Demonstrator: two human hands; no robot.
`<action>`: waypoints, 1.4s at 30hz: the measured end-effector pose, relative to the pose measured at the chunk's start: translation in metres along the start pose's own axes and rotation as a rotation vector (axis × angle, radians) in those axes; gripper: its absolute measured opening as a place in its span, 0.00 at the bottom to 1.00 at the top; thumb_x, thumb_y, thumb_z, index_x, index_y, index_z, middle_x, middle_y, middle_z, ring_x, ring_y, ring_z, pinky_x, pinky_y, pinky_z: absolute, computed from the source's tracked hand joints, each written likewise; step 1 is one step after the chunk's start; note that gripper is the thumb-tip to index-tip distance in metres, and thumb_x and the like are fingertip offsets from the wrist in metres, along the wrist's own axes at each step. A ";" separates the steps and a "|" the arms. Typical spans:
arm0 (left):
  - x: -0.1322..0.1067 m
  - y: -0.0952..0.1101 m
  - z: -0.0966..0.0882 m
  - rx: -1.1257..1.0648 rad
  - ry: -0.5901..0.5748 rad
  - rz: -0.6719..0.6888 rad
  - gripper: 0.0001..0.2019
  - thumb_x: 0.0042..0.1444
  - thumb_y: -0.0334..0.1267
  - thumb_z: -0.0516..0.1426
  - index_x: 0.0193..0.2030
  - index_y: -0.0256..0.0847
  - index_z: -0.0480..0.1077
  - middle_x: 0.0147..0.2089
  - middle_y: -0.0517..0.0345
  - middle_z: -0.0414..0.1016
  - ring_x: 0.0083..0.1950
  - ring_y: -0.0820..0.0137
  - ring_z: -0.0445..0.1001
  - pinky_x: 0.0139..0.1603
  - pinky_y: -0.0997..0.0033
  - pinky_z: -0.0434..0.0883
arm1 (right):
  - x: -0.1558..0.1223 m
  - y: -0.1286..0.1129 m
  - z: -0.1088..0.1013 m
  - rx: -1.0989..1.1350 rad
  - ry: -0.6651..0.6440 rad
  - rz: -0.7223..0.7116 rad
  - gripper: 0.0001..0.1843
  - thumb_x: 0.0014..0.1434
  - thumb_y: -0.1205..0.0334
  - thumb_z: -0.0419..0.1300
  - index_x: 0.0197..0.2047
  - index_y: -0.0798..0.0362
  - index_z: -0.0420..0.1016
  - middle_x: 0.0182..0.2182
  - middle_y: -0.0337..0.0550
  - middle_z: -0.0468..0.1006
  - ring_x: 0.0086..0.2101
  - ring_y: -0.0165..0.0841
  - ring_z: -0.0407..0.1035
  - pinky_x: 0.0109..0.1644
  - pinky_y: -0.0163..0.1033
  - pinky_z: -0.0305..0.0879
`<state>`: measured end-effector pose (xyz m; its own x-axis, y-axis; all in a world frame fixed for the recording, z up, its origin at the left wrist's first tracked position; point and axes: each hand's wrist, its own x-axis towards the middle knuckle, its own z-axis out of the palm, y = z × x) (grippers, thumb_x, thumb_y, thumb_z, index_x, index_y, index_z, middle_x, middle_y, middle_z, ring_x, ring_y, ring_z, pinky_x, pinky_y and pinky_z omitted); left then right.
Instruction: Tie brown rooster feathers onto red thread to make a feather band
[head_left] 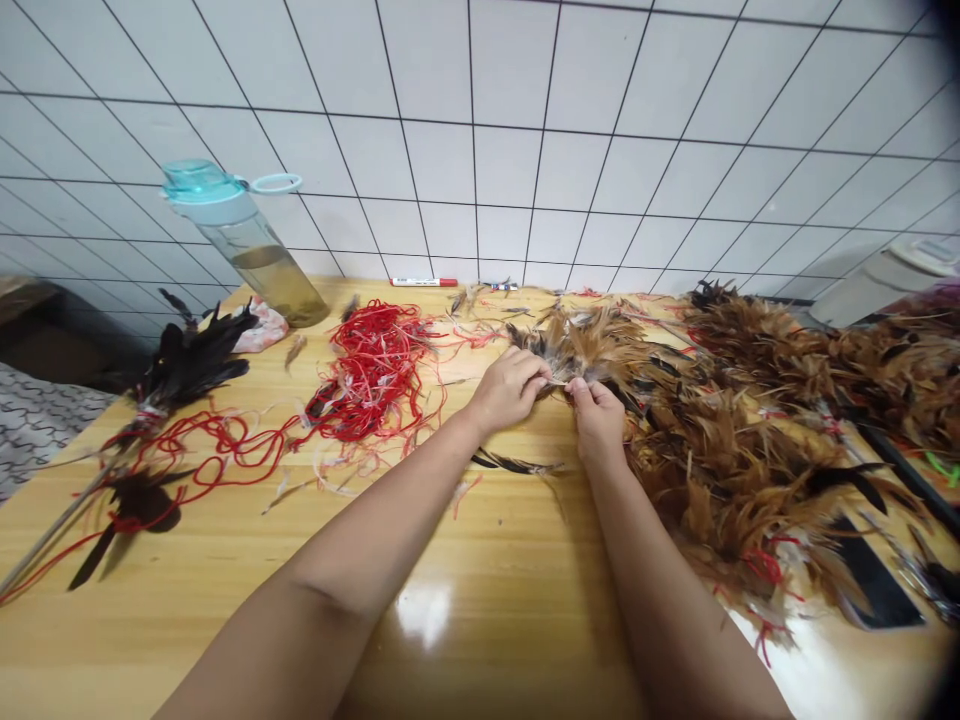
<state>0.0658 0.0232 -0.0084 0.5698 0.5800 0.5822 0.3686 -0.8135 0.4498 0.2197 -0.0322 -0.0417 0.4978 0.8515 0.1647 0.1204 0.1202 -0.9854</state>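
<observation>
Over the middle of the table, my left hand and my right hand are close together, fingertips pinched. Between and behind them fans a small bunch of brown feathers, its pale quill ends pointing toward my fingers. My left thumb and fingers are closed at the quills. The right thumb and forefinger pinch a thin pale strand, apparently a quill; its exact form is too small to make out. Just below the hands lies a loose dark feather. To the right of my right hand spreads a large heap of brown feathers.
A tangle of red string lies left of centre. Farther left are black feathers on a stick and a blue-lidded bottle. A marker lies by the tiled wall. At right are a phone and a pale container.
</observation>
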 end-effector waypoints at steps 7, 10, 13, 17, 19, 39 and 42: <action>-0.001 -0.002 -0.002 0.081 -0.026 0.033 0.09 0.64 0.35 0.48 0.37 0.40 0.68 0.37 0.52 0.72 0.43 0.65 0.66 0.48 0.63 0.63 | 0.001 0.001 -0.003 -0.215 0.063 -0.094 0.13 0.53 0.52 0.58 0.26 0.51 0.78 0.25 0.40 0.72 0.31 0.34 0.66 0.42 0.41 0.61; 0.000 -0.001 -0.003 0.102 -0.025 0.038 0.09 0.64 0.35 0.47 0.37 0.40 0.68 0.37 0.51 0.72 0.42 0.65 0.66 0.48 0.63 0.63 | 0.000 -0.002 -0.004 -0.265 0.062 -0.140 0.13 0.53 0.53 0.58 0.25 0.50 0.77 0.24 0.40 0.71 0.30 0.35 0.64 0.40 0.41 0.60; 0.001 0.001 -0.003 0.130 -0.041 0.032 0.10 0.64 0.35 0.46 0.37 0.40 0.68 0.38 0.50 0.71 0.43 0.64 0.65 0.47 0.62 0.63 | 0.001 -0.002 -0.003 -0.307 0.037 -0.186 0.15 0.52 0.50 0.58 0.21 0.49 0.73 0.22 0.40 0.69 0.29 0.34 0.61 0.37 0.40 0.57; 0.002 0.004 -0.005 0.202 -0.068 0.060 0.12 0.64 0.34 0.45 0.37 0.39 0.68 0.37 0.48 0.70 0.42 0.62 0.64 0.47 0.60 0.63 | 0.000 -0.004 -0.002 -0.345 -0.035 -0.210 0.16 0.52 0.49 0.58 0.19 0.50 0.70 0.21 0.39 0.68 0.29 0.34 0.60 0.37 0.40 0.56; 0.003 0.005 -0.005 0.246 -0.089 0.078 0.12 0.64 0.35 0.45 0.37 0.38 0.69 0.37 0.47 0.69 0.43 0.61 0.64 0.47 0.60 0.63 | -0.001 -0.005 -0.001 -0.364 -0.076 -0.213 0.15 0.52 0.51 0.58 0.20 0.49 0.71 0.22 0.40 0.68 0.29 0.34 0.61 0.38 0.40 0.56; -0.003 0.005 0.005 0.243 -0.107 -0.116 0.09 0.56 0.44 0.59 0.38 0.40 0.72 0.40 0.50 0.70 0.46 0.60 0.64 0.49 0.60 0.65 | 0.003 0.001 0.000 0.088 0.031 0.078 0.18 0.50 0.46 0.60 0.28 0.53 0.72 0.26 0.38 0.73 0.30 0.31 0.64 0.40 0.39 0.62; -0.003 0.008 0.009 0.275 -0.132 -0.153 0.08 0.56 0.41 0.59 0.38 0.39 0.72 0.40 0.48 0.70 0.46 0.59 0.64 0.49 0.58 0.65 | 0.002 0.001 0.000 0.050 0.050 0.033 0.17 0.51 0.47 0.60 0.28 0.54 0.73 0.27 0.39 0.74 0.31 0.32 0.66 0.42 0.39 0.62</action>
<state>0.0732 0.0141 -0.0125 0.5762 0.7007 0.4208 0.6315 -0.7085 0.3150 0.2213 -0.0305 -0.0421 0.5432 0.8290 0.1328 0.0605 0.1190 -0.9910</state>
